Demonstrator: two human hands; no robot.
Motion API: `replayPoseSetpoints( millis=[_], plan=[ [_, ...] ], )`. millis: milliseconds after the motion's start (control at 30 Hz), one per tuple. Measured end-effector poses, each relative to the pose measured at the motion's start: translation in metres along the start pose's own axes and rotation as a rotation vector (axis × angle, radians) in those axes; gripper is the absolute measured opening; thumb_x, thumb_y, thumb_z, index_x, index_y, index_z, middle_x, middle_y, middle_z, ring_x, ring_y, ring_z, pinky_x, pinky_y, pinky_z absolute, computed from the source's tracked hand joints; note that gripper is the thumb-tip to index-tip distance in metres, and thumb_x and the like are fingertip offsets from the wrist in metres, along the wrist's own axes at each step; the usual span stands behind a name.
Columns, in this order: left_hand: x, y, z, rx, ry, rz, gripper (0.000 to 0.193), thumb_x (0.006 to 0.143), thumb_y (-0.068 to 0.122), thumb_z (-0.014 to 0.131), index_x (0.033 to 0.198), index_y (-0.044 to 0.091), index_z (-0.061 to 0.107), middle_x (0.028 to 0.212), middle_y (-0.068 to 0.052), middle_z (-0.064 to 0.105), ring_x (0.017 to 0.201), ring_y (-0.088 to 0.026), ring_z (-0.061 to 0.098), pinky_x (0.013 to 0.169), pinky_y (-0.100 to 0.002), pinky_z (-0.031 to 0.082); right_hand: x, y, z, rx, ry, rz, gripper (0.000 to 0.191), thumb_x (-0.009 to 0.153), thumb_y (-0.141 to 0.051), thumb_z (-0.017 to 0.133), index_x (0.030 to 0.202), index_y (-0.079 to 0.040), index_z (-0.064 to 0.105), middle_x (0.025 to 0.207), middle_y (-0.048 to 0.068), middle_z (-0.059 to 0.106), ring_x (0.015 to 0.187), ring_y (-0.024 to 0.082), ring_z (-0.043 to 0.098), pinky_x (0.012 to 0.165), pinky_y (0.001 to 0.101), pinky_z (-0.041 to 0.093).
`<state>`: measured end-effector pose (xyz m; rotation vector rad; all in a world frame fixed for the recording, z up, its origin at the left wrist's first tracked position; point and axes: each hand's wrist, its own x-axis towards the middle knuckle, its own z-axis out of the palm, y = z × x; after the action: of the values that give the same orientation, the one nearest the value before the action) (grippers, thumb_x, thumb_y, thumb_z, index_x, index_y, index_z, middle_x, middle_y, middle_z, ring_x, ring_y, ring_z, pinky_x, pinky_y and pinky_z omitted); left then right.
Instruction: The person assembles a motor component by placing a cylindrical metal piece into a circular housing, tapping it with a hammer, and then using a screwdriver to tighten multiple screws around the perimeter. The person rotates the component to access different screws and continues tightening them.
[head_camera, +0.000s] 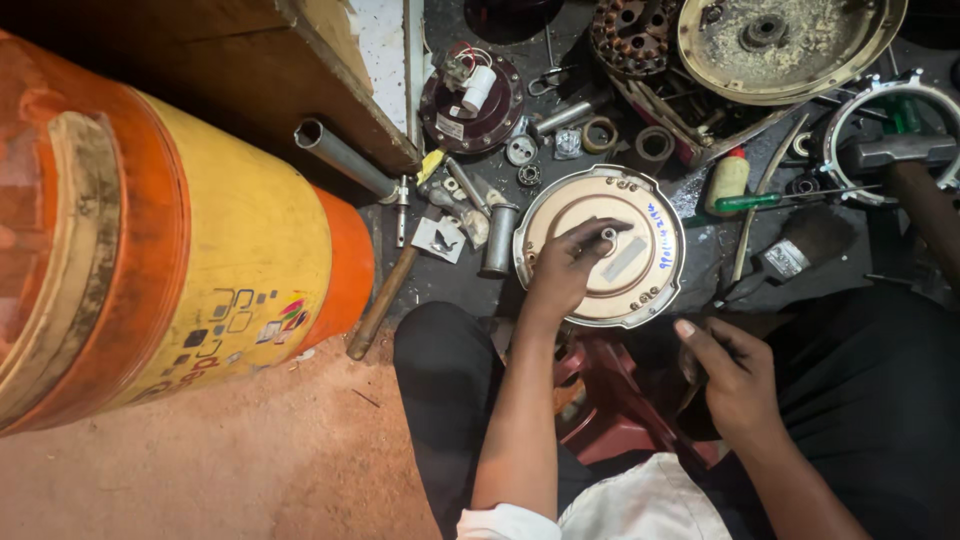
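Pinching hub of round cream motor cover (600, 262): left hand (562, 270) fingers | right hand (735, 375) loosely curled, empty | white rectangular label on cover

**Colours on the workshop floor**

The round motor cover (600, 247) is cream-beige with a silvery rim and blue handwriting near its right edge. The big drum (170, 240) at the left edge of the floor is yellow with orange bands and small multicoloured marks. The floor (200, 470) under it is reddish-brown, turning black and greasy toward the top. A screwdriver (770, 200) has a green handle. The stool (610, 400) is dull red. The trousers (440, 400) are black.
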<state>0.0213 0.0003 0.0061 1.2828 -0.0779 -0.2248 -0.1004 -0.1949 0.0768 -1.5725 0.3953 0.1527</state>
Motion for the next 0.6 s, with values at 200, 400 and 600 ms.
replayPoseSetpoints(
  millis=[200, 400, 600],
  plan=[
    [-0.006, -0.011, 0.035, 0.338, 0.51, 0.235, 0.029, 0.079, 0.002, 0.086, 0.106, 0.002, 0.076, 0.098, -0.007, 0.073, 0.085, -0.015, 0.071, 0.075, -0.031, 0.061, 0.001, 0.003, -0.002, -0.029, 0.017, -0.007, 0.038, 0.1, -0.02, 0.065, 0.068, -0.001, 0.057, 0.062, 0.002, 0.053, 0.058, 0.009, 0.047, 0.055, 0.0273, 0.036],
    [-0.005, 0.015, 0.042, 0.524, 0.565, 0.198, 0.043, 0.071, 0.012, 0.096, 0.098, 0.001, 0.064, 0.092, -0.011, 0.067, 0.079, -0.021, 0.061, 0.073, -0.036, 0.053, 0.003, 0.006, -0.003, -0.058, 0.007, -0.017, 0.038, 0.099, -0.021, 0.066, 0.067, -0.002, 0.058, 0.062, 0.001, 0.053, 0.058, 0.009, 0.048, 0.056, 0.027, 0.036],
    [-0.01, 0.022, 0.034, 0.651, 0.318, 0.352, 0.041, 0.092, 0.007, 0.074, 0.131, 0.005, 0.063, 0.131, -0.013, 0.065, 0.123, -0.032, 0.059, 0.103, -0.042, 0.047, 0.002, 0.004, 0.0, -0.036, 0.016, 0.011, 0.038, 0.098, -0.02, 0.066, 0.066, -0.002, 0.058, 0.061, 0.001, 0.054, 0.057, 0.009, 0.048, 0.054, 0.0273, 0.036]
  ],
)
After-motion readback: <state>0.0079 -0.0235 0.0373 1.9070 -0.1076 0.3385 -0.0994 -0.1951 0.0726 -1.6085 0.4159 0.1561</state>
